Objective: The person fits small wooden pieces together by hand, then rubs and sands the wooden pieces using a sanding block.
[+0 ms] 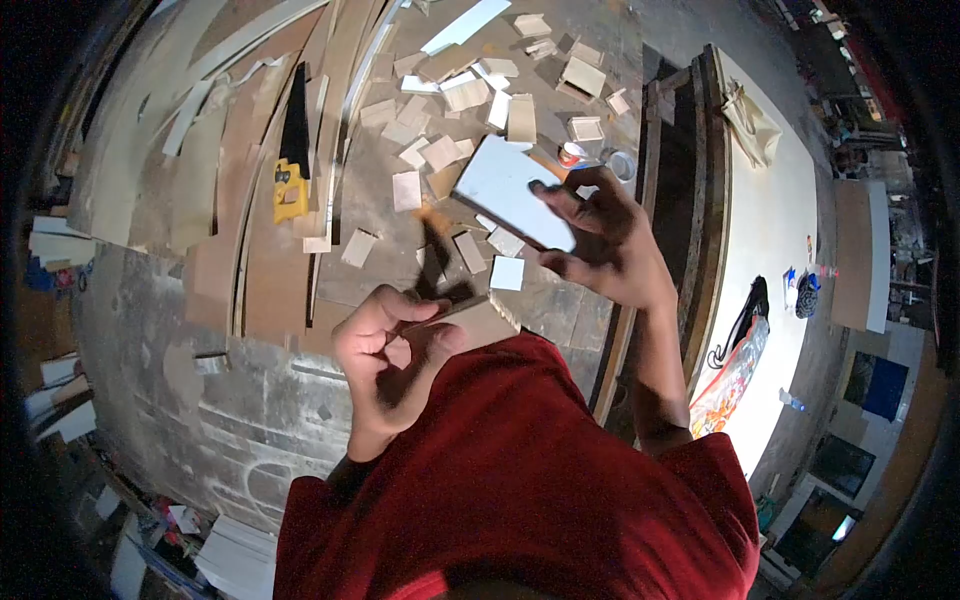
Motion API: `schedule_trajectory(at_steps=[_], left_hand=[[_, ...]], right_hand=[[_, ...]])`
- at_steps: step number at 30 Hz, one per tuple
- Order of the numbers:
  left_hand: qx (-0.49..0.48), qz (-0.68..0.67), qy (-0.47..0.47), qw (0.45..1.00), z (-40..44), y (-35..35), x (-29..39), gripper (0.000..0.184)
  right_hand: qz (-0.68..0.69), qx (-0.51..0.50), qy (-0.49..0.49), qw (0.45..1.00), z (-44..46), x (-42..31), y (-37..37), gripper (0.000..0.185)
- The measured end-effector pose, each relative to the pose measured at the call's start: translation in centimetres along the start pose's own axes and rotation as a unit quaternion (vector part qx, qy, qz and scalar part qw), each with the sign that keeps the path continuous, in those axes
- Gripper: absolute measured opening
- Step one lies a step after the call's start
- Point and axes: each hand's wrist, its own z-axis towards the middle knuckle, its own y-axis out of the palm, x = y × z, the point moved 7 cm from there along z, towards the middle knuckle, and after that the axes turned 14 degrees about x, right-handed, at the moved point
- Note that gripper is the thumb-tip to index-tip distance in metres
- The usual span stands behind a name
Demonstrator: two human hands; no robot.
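Observation:
My left hand (385, 350), low in front of the red shirt, pinches a small tan wooden board (485, 330) between thumb and fingers. To the right and higher up, my right hand (615, 240) grips a white-faced rectangular board (515, 190) by its right end, with fingertips on the white face. The edge of this board looks dark. The two boards are apart. Beneath them on the work surface lie a small white square piece (507, 272) and a narrow wooden block (469, 252).
Several wood offcuts (440, 152) are scattered ahead. A yellow-handled handsaw (291, 190) lies on long planks (210, 170) at left. A small red-and-white tub (571, 155) stands near a round container (620, 165). At right, a white tabletop (770, 220) carries a cloth bag (750, 125).

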Motion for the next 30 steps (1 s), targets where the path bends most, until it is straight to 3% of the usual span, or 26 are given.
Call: schedule_trajectory(at_steps=[3, 4, 5, 8, 9, 11, 13, 15, 17, 19, 21, 22, 23, 25, 27, 29, 30], left_hand=[[0.068, -0.007, 0.009, 0.998, 0.6, -0.3, 0.1, 0.019], [0.073, -0.007, 0.010, 0.997, 0.6, -0.4, 0.0, 0.019], [0.078, 0.000, 0.038, 0.996, 0.7, -0.5, 0.1, 0.018], [0.109, 0.015, 0.054, 0.992, 1.1, -1.1, -0.2, 0.018], [0.136, 0.021, 0.044, 0.990, 1.2, -1.5, -0.4, 0.018], [0.140, 0.020, 0.049, 0.989, 1.5, -1.7, -0.3, 0.017], [0.122, 0.054, 0.113, 0.985, 1.2, -1.2, 0.9, 0.016], [0.116, 0.079, 0.115, 0.983, 1.4, -0.7, 0.8, 0.016], [0.106, 0.100, 0.124, 0.982, 1.8, 0.0, 0.8, 0.016], [0.125, 0.095, 0.185, 0.970, 1.6, 0.2, 1.2, 0.018], [0.142, 0.088, 0.169, 0.971, 1.8, -0.3, 0.9, 0.019], [0.160, 0.083, 0.153, 0.972, 2.1, -0.7, 0.6, 0.020], [0.164, 0.086, 0.156, 0.970, 2.3, -0.9, 0.3, 0.020], [0.159, 0.150, 0.216, 0.952, 2.2, -0.8, -0.5, 0.021], [0.167, 0.138, 0.217, 0.952, 2.4, -1.0, -1.4, 0.020], [0.152, 0.178, 0.250, 0.940, 2.6, -0.1, -0.9, 0.023], [0.139, 0.198, 0.305, 0.921, 2.5, 0.1, 0.0, 0.027]], right_hand=[[0.172, 0.063, 0.035, 0.982, -0.8, -1.5, -1.1, 0.067], [0.221, 0.082, -0.007, 0.972, -1.3, -2.3, -1.0, 0.073], [0.203, 0.067, -0.048, 0.976, -1.8, -3.8, -0.7, 0.070], [0.156, 0.041, -0.021, 0.987, -3.3, -3.0, 1.7, 0.064], [0.121, 0.026, 0.041, 0.991, -3.4, -1.6, 1.5, 0.065], [-0.039, -0.007, 0.076, 0.996, -3.7, 0.5, 1.0, 0.064], [0.038, 0.039, 0.085, 0.995, -4.0, 0.2, 0.8, 0.064], [0.116, 0.088, 0.094, 0.985, -4.1, -0.8, 0.6, 0.064], [0.176, 0.114, -0.005, 0.978, -3.4, -4.3, 0.2, 0.064], [0.139, 0.087, 0.018, 0.986, -4.4, -3.4, 2.1, 0.067], [0.115, 0.059, 0.135, 0.982, -4.8, -1.1, 2.5, 0.066], [0.018, -0.001, 0.169, 0.985, -4.7, -0.4, 2.5, 0.064], [0.022, -0.003, 0.166, 0.986, -4.5, -0.4, 2.7, 0.064], [0.160, 0.090, 0.171, 0.968, -4.5, -0.6, 2.1, 0.063], [0.134, 0.095, 0.134, 0.977, -4.2, -1.9, 1.7, 0.063], [0.192, 0.103, 0.021, 0.976, -3.6, -4.3, 2.3, 0.064], [0.127, 0.083, 0.030, 0.988, -3.3, -4.7, 3.0, 0.066]])
